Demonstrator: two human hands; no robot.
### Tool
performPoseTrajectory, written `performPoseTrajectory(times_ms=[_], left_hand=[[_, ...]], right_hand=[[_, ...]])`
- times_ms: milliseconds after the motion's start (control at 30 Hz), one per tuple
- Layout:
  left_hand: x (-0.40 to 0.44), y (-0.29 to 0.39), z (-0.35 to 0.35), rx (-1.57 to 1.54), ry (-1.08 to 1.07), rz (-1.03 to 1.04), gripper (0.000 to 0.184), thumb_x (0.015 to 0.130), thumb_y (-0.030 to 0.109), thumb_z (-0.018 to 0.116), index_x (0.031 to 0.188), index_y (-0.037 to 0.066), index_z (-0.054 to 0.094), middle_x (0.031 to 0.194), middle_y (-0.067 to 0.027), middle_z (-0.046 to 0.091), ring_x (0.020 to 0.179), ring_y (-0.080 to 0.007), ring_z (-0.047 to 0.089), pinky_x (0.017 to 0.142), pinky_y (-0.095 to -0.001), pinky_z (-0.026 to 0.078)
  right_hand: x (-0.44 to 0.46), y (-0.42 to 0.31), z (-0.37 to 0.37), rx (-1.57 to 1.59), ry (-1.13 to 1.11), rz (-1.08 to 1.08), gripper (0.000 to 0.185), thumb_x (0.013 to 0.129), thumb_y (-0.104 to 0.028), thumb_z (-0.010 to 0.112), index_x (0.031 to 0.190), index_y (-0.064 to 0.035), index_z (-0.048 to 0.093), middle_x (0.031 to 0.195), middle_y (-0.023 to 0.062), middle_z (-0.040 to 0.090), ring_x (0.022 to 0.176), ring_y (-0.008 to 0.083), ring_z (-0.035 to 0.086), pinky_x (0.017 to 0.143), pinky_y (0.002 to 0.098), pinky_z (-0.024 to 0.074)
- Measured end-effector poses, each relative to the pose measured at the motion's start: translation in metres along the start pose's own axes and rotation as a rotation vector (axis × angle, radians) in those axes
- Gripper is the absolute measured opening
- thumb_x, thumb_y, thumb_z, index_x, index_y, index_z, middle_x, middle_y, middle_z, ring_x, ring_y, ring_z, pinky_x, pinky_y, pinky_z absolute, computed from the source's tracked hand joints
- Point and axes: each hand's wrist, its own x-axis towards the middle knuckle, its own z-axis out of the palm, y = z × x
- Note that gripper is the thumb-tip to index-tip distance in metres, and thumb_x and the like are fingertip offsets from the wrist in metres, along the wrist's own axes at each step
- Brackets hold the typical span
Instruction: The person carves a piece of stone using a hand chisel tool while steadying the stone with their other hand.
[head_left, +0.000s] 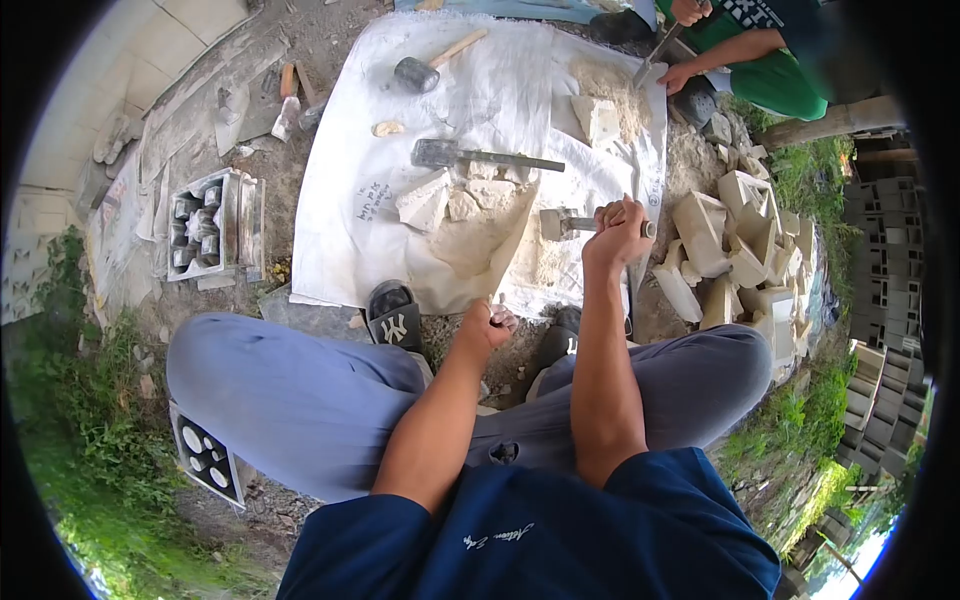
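Observation:
My right hand point(618, 235) is wrapped round the handle of a hammer point(553, 224), its head over powder and crumbs on a white sheet point(340, 215). At the sheet's near edge my left hand point(488, 325) is closed, and a raised fold of the sheet runs down to its fingers. Pale broken block pieces point(425, 200) lie on the sheet beyond my hands. Just behind these pieces rests a black-headed mallet point(436, 153) with a dark handle. Farther off lies another black mallet point(416, 75) with a wooden handle.
A co-worker's hands point(680, 75) hold a tool at the far right, by a pale block point(596, 120). Broken hollow blocks point(735, 235) are heaped on the right. A metal mould point(212, 225) stands left. My sandals point(393, 312) touch the sheet's near edge.

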Motion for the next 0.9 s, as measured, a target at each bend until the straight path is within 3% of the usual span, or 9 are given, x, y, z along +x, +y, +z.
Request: performPoseTrajectory(times_ms=[133, 200, 267, 300, 367, 467, 600, 767, 900], left_hand=[[0.003, 0.000, -0.001, 0.047, -0.091, 0.023, 0.018, 0.097, 0.014, 0.038, 0.097, 0.005, 0.053, 0.053, 0.0025, 0.039, 0.045, -0.0108, 0.033, 0.053, -0.0285, 0.030], [0.003, -0.002, -0.003, 0.042, -0.092, 0.050, 0.015, 0.098, 0.015, 0.041, 0.095, 0.005, 0.052, 0.055, 0.0007, 0.038, 0.048, -0.0121, 0.035, 0.055, -0.0294, 0.031], [0.006, -0.004, -0.006, 0.159, 0.207, 0.206, 0.016, 0.097, 0.016, 0.049, 0.102, 0.002, 0.054, 0.070, -0.0075, 0.052, 0.063, -0.0185, 0.050, 0.062, -0.0345, 0.044], [0.007, -0.006, -0.006, 0.161, 0.202, 0.214, 0.016, 0.097, 0.016, 0.049, 0.102, 0.002, 0.054, 0.070, -0.0075, 0.052, 0.063, -0.0185, 0.050, 0.062, -0.0345, 0.044], [0.006, -0.011, -0.008, 0.004, 0.293, 0.233, 0.022, 0.097, 0.015, 0.055, 0.109, -0.003, 0.055, 0.095, -0.0151, 0.060, 0.085, -0.0267, 0.059, 0.078, -0.0418, 0.054], [0.031, -0.002, -0.029, 0.020, 0.164, 0.362, 0.025, 0.098, 0.012, 0.053, 0.116, -0.005, 0.053, 0.109, -0.0177, 0.060, 0.097, -0.0295, 0.062, 0.087, -0.0445, 0.055], [0.008, -0.001, -0.012, 0.065, 0.088, 0.471, 0.023, 0.098, 0.010, 0.052, 0.117, -0.004, 0.052, 0.113, -0.0188, 0.059, 0.102, -0.0309, 0.062, 0.087, -0.0447, 0.056], [-0.008, -0.009, -0.025, 0.130, 0.173, 0.370, 0.030, 0.100, 0.019, 0.054, 0.121, -0.002, 0.051, 0.115, -0.0170, 0.058, 0.105, -0.0316, 0.061, 0.091, -0.0443, 0.057], [-0.012, -0.007, -0.030, 0.125, 0.296, 0.473, 0.036, 0.101, 0.030, 0.054, 0.126, 0.004, 0.050, 0.121, -0.0147, 0.056, 0.111, -0.0317, 0.058, 0.094, -0.0464, 0.055]], right_hand=[[-0.005, 0.000, 0.006, 0.041, 0.003, 0.067, 0.043, 0.085, 0.001, 0.054, 0.050, -0.0087, 0.031, 0.047, 0.0004, 0.035, 0.042, 0.0094, 0.026, 0.041, 0.0281, 0.0217], [-0.007, 0.000, 0.006, -0.004, -0.024, 0.065, 0.040, 0.084, -0.003, 0.054, 0.051, -0.0091, 0.032, 0.047, 0.0036, 0.034, 0.039, 0.0138, 0.027, 0.042, 0.0310, 0.0268], [-0.009, -0.001, 0.009, 0.031, -0.059, 0.080, 0.045, 0.085, 0.002, 0.055, 0.050, -0.0095, 0.030, 0.047, -0.0011, 0.034, 0.041, 0.0089, 0.025, 0.041, 0.0281, 0.0213], [-0.010, -0.003, 0.012, 0.041, -0.047, 0.076, 0.044, 0.085, 0.003, 0.055, 0.050, -0.0092, 0.032, 0.047, -0.0016, 0.034, 0.041, 0.0088, 0.025, 0.041, 0.0282, 0.0212], [-0.012, -0.006, 0.016, 0.047, -0.035, 0.088, 0.043, 0.085, 0.003, 0.056, 0.050, -0.0090, 0.032, 0.047, -0.0018, 0.034, 0.041, 0.0086, 0.025, 0.041, 0.0280, 0.0214], [-0.010, -0.006, 0.015, 0.036, -0.028, 0.117, 0.042, 0.085, 0.001, 0.057, 0.052, -0.0094, 0.033, 0.048, -0.0009, 0.034, 0.042, 0.0097, 0.026, 0.041, 0.0286, 0.0226], [-0.009, -0.014, 0.018, 0.050, -0.037, 0.134, 0.041, 0.085, -0.001, 0.058, 0.053, -0.0103, 0.034, 0.049, -0.0008, 0.035, 0.043, 0.0101, 0.027, 0.042, 0.0284, 0.0222], [-0.013, -0.023, 0.032, 0.048, -0.023, 0.127, 0.041, 0.085, 0.001, 0.057, 0.054, -0.0098, 0.034, 0.051, -0.0025, 0.034, 0.044, 0.0079, 0.027, 0.043, 0.0279, 0.0204], [-0.019, -0.028, 0.038, 0.062, -0.016, 0.187, 0.039, 0.085, 0.003, 0.056, 0.054, -0.0086, 0.035, 0.053, -0.0030, 0.035, 0.047, 0.0065, 0.028, 0.045, 0.0281, 0.0204]])
